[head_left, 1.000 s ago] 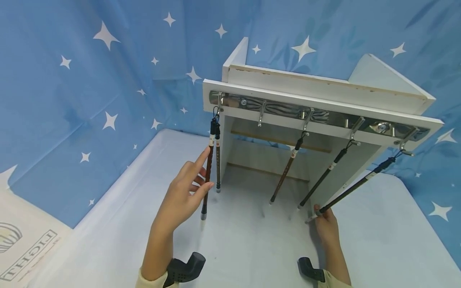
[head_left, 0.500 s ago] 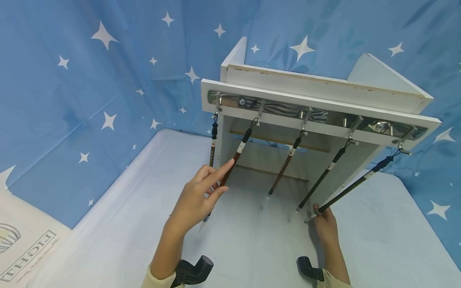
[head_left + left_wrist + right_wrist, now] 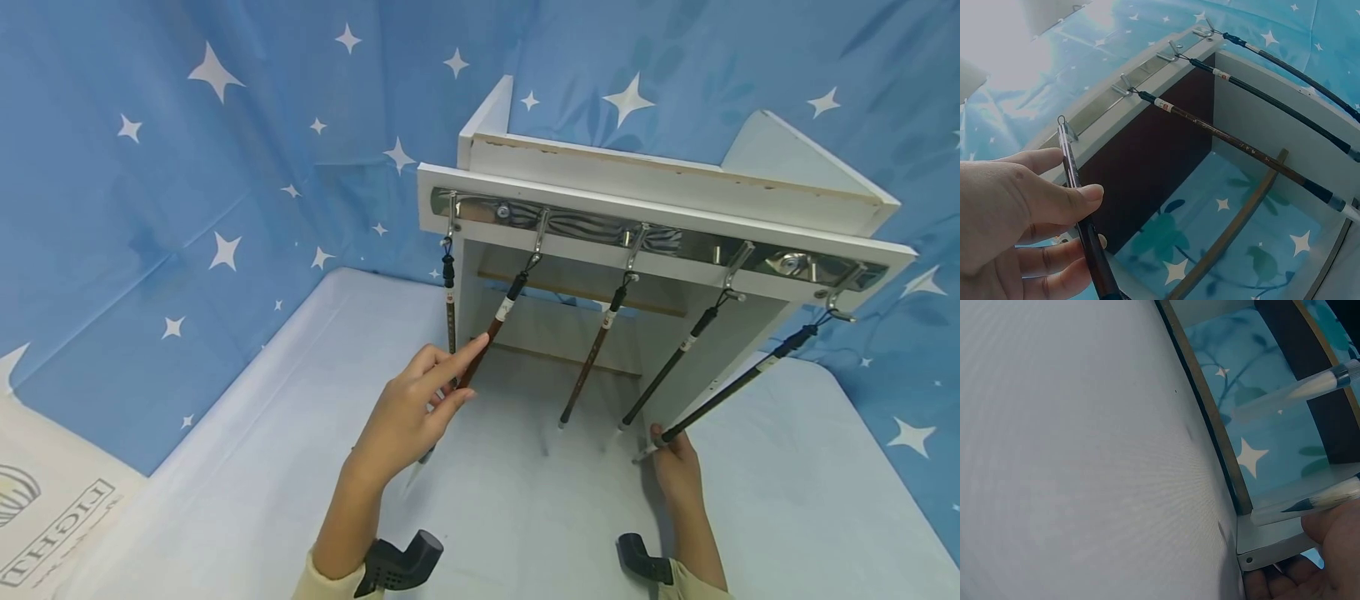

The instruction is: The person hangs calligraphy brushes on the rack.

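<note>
My left hand (image 3: 416, 408) pinches a brown calligraphy brush (image 3: 501, 310) between thumb and fingers. The brush slants, its cord loop meeting the second hook (image 3: 542, 227) from the left. Part of its shaft is hidden behind my fingers, and its capped tip shows below them. A thinner brush (image 3: 450, 296) hangs from the leftmost hook, partly behind my hand. Three more brushes hang to the right: a brown one (image 3: 595, 354), a dark one (image 3: 671, 367) and another dark one (image 3: 738, 390). My right hand (image 3: 678, 471) grips the rack's right side panel (image 3: 1279, 550) low down, near the capped tips.
The white wooden rack (image 3: 675, 179) stands on a pale cloth-covered table (image 3: 540, 517), with a metal hook strip (image 3: 585, 223) along its front. Behind hangs a blue star-patterned cloth (image 3: 300, 125). A printed cream cloth (image 3: 52, 492) lies at the left.
My left hand has carried the brown brush rightward from beside the leftmost hook to the second hook. The thinner brush on the left has swung slightly. My right hand has stayed on the panel.
</note>
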Demonstrator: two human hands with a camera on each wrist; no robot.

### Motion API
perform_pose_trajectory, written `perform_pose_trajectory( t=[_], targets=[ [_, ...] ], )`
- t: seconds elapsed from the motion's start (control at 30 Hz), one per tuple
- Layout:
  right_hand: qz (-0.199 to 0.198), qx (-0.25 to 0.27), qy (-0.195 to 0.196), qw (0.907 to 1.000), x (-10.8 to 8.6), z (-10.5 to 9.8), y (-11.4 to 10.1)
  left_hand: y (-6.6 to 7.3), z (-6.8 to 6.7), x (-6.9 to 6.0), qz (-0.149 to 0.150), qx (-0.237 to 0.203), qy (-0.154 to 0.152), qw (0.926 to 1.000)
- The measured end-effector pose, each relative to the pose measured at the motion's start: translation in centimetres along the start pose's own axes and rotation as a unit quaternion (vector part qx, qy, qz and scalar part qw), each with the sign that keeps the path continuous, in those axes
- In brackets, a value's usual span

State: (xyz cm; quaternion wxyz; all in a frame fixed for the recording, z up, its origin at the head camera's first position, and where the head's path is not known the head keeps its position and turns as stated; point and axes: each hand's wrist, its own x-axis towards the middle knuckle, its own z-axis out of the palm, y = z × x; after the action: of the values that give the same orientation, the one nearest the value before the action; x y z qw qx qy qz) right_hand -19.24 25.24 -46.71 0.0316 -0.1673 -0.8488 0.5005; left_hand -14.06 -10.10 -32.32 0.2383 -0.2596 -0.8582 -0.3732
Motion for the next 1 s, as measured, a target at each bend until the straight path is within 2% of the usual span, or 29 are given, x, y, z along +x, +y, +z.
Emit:
perform_pose_trajectory(
  t=[0.4, 0.67, 1.0],
  targets=[
    [-0.002, 0.003, -0.003, 1.0000, -0.08, -0.10, 0.01, -0.11, 0.21, 0.03, -0.008, 0.005, -0.002, 1.0000],
    [0.001, 0.005, -0.009, 0.9999, -0.01, -0.01, 0.03, -0.18, 0.25, 0.05, -0.036, 0.007, -0.001, 0.9993],
    [0.003, 0.005, -0.007, 1.0000, 0.03, -0.06, 0.02, 0.36, 0.22, -0.05, -0.021, 0.003, 0.003, 0.9998]
  ],
)
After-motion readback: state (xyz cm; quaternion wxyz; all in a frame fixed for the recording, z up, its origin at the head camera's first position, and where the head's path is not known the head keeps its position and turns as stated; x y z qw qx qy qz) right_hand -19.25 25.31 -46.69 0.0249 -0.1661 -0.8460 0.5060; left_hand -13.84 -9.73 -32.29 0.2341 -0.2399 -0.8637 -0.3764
